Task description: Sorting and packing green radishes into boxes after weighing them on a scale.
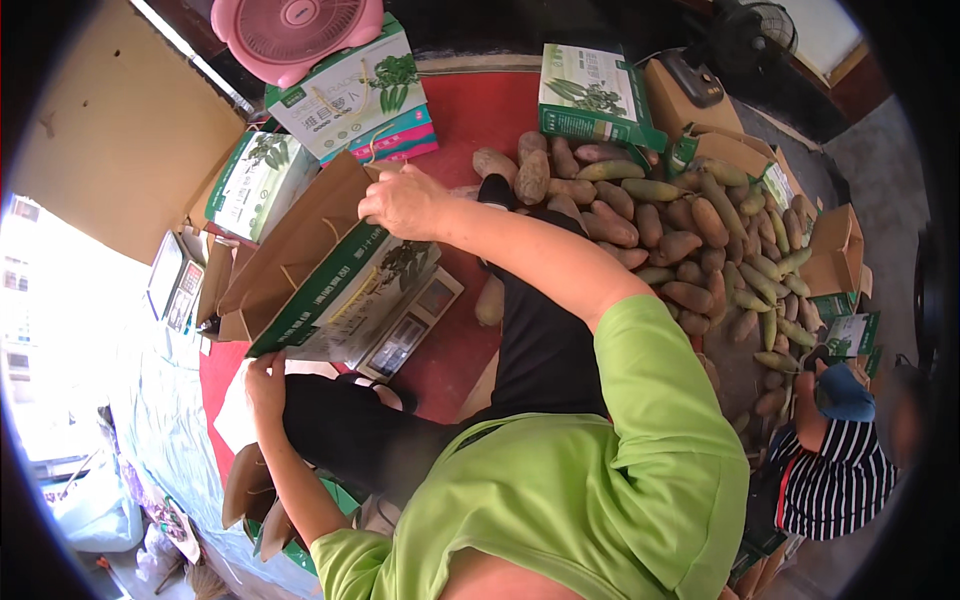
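A cardboard carton (pixel 345 300), brown inside with green and white printed walls, stands in front of me with its top open. My right hand (pixel 408 203) is closed on its far right top corner. At the near left corner, my left hand (pixel 266 388) pinches the green top edge between thumb and fingers. Close against the carton's near side is a device with display windows (pixel 410 330), which looks like a digital scale; the carton partly covers it. Whether the carton rests on it, I cannot tell. The carton's bottom inside is hidden.
Brown tubers (pixel 612 222) and long green vegetables (pixel 765 285) lie heaped to the right. Printed cartons (pixel 590 90) stand around the red mat (pixel 470 110). A pink fan (pixel 297 30) sits on stacked boxes at far left. A person in a striped shirt (pixel 838 485) is at right.
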`<action>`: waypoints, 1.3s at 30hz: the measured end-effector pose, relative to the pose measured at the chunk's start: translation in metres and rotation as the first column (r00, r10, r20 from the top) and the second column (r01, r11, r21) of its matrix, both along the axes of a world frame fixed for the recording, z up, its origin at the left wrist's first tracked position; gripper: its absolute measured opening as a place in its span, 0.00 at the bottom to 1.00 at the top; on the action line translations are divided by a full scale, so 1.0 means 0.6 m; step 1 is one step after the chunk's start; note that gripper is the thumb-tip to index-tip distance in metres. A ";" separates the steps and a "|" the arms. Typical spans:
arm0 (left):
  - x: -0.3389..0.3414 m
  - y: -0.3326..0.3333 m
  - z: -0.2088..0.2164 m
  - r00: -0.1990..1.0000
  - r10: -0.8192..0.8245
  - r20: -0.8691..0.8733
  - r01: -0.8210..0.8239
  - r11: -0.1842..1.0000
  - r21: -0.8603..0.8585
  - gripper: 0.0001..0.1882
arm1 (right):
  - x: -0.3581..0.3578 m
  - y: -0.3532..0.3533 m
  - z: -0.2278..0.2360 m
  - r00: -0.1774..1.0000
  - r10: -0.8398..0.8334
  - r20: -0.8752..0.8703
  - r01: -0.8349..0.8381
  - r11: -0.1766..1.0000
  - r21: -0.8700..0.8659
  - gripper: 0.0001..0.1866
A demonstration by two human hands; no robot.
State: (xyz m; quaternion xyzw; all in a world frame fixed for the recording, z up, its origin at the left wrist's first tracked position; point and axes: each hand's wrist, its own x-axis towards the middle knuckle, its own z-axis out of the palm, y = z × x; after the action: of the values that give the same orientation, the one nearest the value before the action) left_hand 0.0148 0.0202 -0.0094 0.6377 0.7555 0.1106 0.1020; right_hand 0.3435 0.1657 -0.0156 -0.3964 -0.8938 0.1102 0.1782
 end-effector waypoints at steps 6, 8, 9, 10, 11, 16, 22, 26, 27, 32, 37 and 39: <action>-0.027 -0.011 -0.017 0.993 -0.058 0.099 0.040 0.984 0.175 0.10 | 0.006 -0.019 -0.011 0.999 -0.048 -0.015 0.049 0.997 0.057 0.10; -0.020 -0.013 -0.012 0.998 -0.035 0.052 0.024 0.981 0.192 0.09 | 0.025 -0.025 -0.006 0.997 -0.052 -0.057 0.056 0.995 0.077 0.10; -0.017 -0.014 -0.008 1.000 -0.026 0.008 0.024 0.975 0.220 0.09 | 0.036 -0.026 -0.006 0.993 -0.069 -0.094 0.079 0.991 0.108 0.10; -0.014 -0.013 -0.008 0.997 -0.070 -0.017 0.072 0.942 0.327 0.08 | 0.054 -0.024 -0.007 0.982 -0.095 -0.161 0.108 0.991 0.075 0.10; -0.009 -0.016 -0.002 0.998 -0.059 -0.020 0.062 0.946 0.318 0.08 | 0.072 -0.019 -0.008 0.966 -0.120 -0.227 0.132 0.990 0.040 0.11; 0.004 -0.024 0.007 0.965 -0.006 -0.263 0.150 0.835 0.529 0.22 | 0.206 -0.039 0.014 0.863 -0.356 -0.358 0.291 0.930 -0.225 0.13; 0.014 -0.011 0.008 0.922 -0.082 -0.378 0.253 0.867 0.430 0.30 | 0.382 -0.136 -0.140 0.677 -0.640 -0.363 0.497 0.762 -0.416 0.11; 0.020 -0.001 0.005 0.921 -0.132 -0.365 0.296 0.848 0.441 0.25 | 0.433 -0.291 -0.298 0.664 -0.738 -0.124 0.623 0.637 -0.454 0.09; 0.020 -0.002 0.006 0.919 -0.140 -0.369 0.303 0.848 0.434 0.25 | 0.408 -0.327 -0.296 0.680 -0.730 0.068 0.666 0.577 -0.472 0.09; 0.024 0.018 0.001 0.914 -0.190 -0.359 0.320 0.881 0.349 0.24 | 0.396 -0.545 -0.491 0.667 -0.667 0.331 0.692 0.388 -0.609 0.06; 0.041 0.049 0.012 0.897 -0.355 -0.263 0.409 0.893 0.187 0.23 | 0.349 -0.588 -0.478 0.584 -0.663 0.469 0.734 0.183 -0.655 0.13; 0.060 0.061 0.016 0.896 -0.376 -0.235 0.425 0.879 0.215 0.19 | 0.343 -0.593 -0.455 0.559 -0.723 0.406 0.713 0.168 -0.681 0.12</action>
State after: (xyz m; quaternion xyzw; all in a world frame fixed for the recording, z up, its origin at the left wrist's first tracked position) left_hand 0.0508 0.0568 0.0004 0.7957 0.5916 0.1252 -0.0329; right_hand 0.5492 -0.1902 -0.2887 -0.8009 -0.4472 0.3979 0.0178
